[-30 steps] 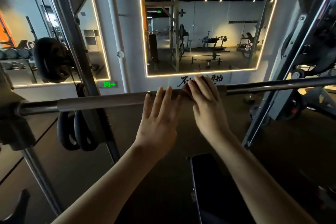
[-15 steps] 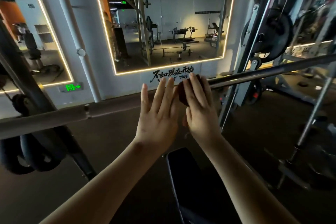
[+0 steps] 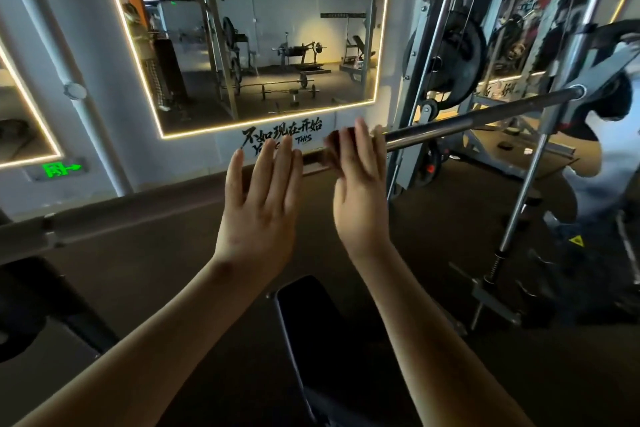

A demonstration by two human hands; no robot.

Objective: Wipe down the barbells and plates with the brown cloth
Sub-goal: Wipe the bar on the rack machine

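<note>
A black padded bench [image 3: 329, 340] lies below the two forearms. The left hand [image 3: 258, 204] is raised with straight, slightly spread fingers and holds nothing; I cannot tell if it touches the bar. Just to its right, the right hand [image 3: 360, 191] presses the brown cloth [image 3: 333, 149] on the barbell [image 3: 467, 118] with flat, straight fingers. The bar runs from this hand up to the right. Beyond the right hand hangs a black plate [image 3: 460, 69], and behind the left hand is a lit mirror [image 3: 277, 28].
</note>
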